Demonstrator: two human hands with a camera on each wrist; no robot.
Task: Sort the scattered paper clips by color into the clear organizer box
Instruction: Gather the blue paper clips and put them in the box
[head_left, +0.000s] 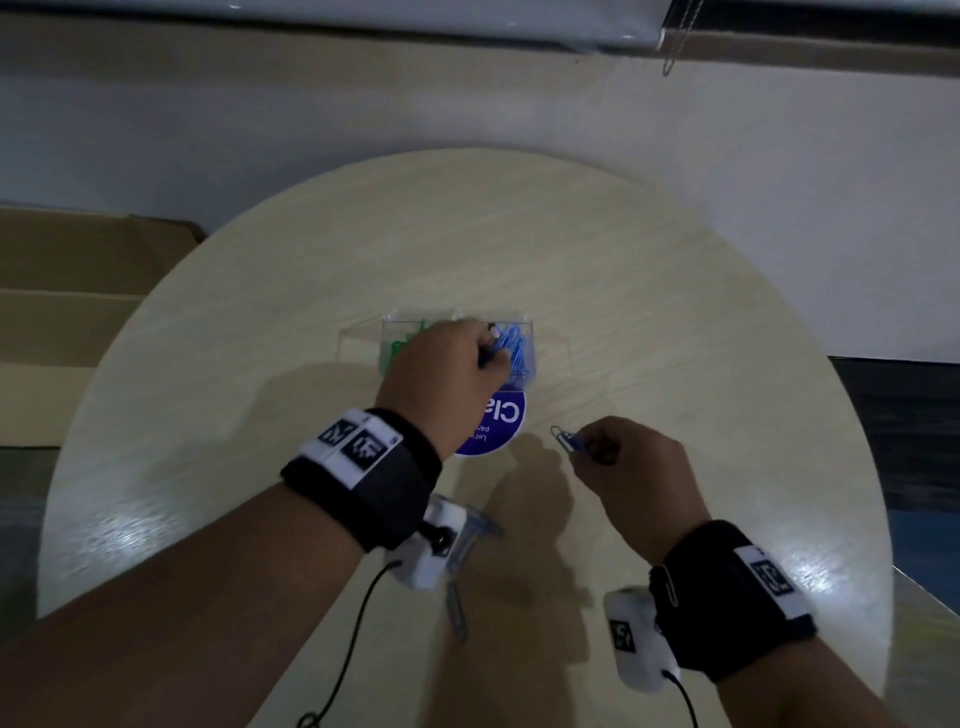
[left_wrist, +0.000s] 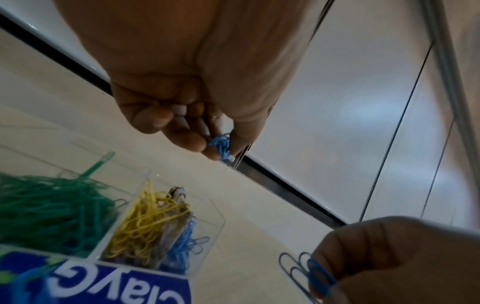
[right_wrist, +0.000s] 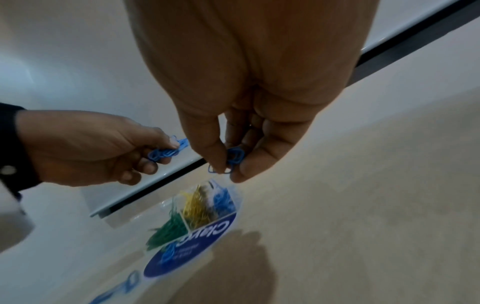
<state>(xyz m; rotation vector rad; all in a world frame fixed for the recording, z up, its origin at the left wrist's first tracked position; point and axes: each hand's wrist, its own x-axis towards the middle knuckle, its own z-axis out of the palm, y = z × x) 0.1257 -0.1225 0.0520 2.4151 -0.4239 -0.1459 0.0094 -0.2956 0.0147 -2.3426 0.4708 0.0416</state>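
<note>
Blue round label (head_left: 496, 423) on the surface, just in front of the box (head_left: 457, 318): white letters, upside down to the wearer. Head view gives "Cla", the rest hidden by the left hand; smaller lines beneath, "Let" and "pan" partly legible. Left wrist view (left_wrist: 116, 286) reads "Clayc", last letter uncertain. Black-and-white square code markers on the wristbands (head_left: 358, 441); no words.
</note>
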